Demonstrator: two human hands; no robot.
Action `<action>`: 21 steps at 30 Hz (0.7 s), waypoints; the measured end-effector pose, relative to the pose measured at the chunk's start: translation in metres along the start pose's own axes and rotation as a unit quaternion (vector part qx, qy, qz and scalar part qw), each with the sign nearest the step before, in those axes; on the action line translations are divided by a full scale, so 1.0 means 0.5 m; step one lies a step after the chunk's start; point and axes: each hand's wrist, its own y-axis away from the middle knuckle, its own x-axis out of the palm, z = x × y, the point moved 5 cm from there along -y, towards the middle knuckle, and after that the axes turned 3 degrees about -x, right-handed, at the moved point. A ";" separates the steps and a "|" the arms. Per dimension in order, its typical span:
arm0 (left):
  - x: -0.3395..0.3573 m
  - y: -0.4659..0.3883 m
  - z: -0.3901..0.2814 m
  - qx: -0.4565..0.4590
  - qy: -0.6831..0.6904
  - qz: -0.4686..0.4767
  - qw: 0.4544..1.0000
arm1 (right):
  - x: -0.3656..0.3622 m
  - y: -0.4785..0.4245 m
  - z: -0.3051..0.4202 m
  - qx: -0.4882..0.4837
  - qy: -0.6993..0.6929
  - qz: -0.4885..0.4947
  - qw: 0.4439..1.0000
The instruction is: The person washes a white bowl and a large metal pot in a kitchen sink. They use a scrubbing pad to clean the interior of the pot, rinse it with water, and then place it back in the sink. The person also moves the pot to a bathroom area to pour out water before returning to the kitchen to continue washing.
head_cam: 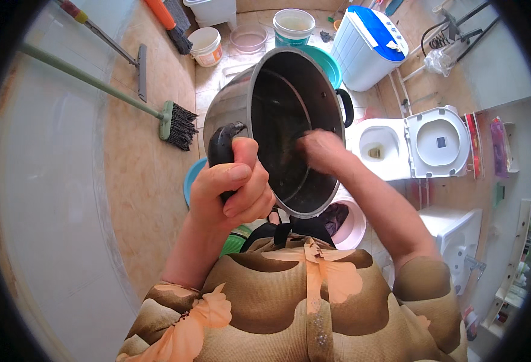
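A large metal pot point(229, 102) with a dark inside is tilted on its side, its mouth turned to the right. My left hand point(236, 185) grips the black handle point(220, 147) on its left side. The second black handle point(347, 107) sticks out at the right, untouched. My right hand point(320, 151) reaches into the pot's mouth near the inner wall and is blurred; its fingertips are dark or hidden, and whether they hold something cannot be told.
Beyond the pot stand white buckets point(205, 47), a teal basin point(326, 63) and a blue-lidded washing machine point(360, 50). At right are an open toilet point(378, 145) and a washbasin point(458, 246). A green-handled broom point(168, 122) leans at left. A pink bucket point(356, 226) stands below the pot.
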 end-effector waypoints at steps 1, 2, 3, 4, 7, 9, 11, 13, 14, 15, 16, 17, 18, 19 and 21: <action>-0.006 -0.004 -0.008 0.004 -0.003 0.000 1.000 | -0.008 -0.005 -0.015 -0.018 0.124 -0.034 0.992; -0.010 -0.010 -0.018 0.008 -0.006 -0.001 1.000 | 0.011 -0.008 -0.024 0.001 0.110 0.016 0.994; -0.017 -0.015 -0.021 0.011 -0.007 -0.003 1.000 | 0.018 0.003 -0.011 0.020 0.095 0.067 0.993; -0.024 -0.019 -0.023 0.009 0.002 0.000 1.000 | 0.023 0.012 0.004 0.039 0.084 0.118 0.989; -0.037 -0.035 -0.033 0.002 0.021 -0.002 1.000 | -0.020 0.025 0.116 -0.005 -0.149 0.191 0.970; -0.044 -0.045 -0.030 -0.011 0.038 -0.008 0.999 | -0.033 0.010 0.121 0.067 -0.445 0.299 0.841; -0.045 -0.065 -0.017 -0.010 0.034 -0.017 0.999 | -0.028 -0.037 0.037 0.006 -0.285 0.147 0.947; -0.052 -0.078 -0.015 0.000 0.017 -0.026 1.000 | -0.026 -0.055 -0.052 0.020 0.015 0.059 0.998; -0.056 -0.087 -0.017 0.007 0.004 -0.023 1.000 | 0.006 -0.043 -0.087 0.009 0.029 0.067 0.997; -0.059 -0.100 -0.023 0.017 -0.014 -0.022 1.000 | 0.018 -0.040 -0.101 -0.009 0.043 0.071 0.997; -0.061 -0.114 -0.026 0.017 -0.014 -0.014 1.000 | 0.019 -0.041 -0.084 -0.008 0.032 0.138 0.990; -0.066 -0.122 -0.028 0.011 -0.010 -0.033 0.999 | 0.020 -0.036 -0.058 -0.008 0.022 0.205 0.978; -0.071 -0.133 -0.032 0.007 -0.006 -0.047 0.999 | -0.022 -0.030 -0.013 -0.027 -0.096 0.196 0.975; -0.075 -0.144 -0.030 0.001 0.001 -0.061 0.998 | -0.061 -0.025 0.022 -0.043 -0.214 0.186 0.958; -0.071 -0.168 -0.027 0.014 0.019 -0.068 0.997 | -0.094 -0.042 0.036 -0.040 -0.390 0.204 0.897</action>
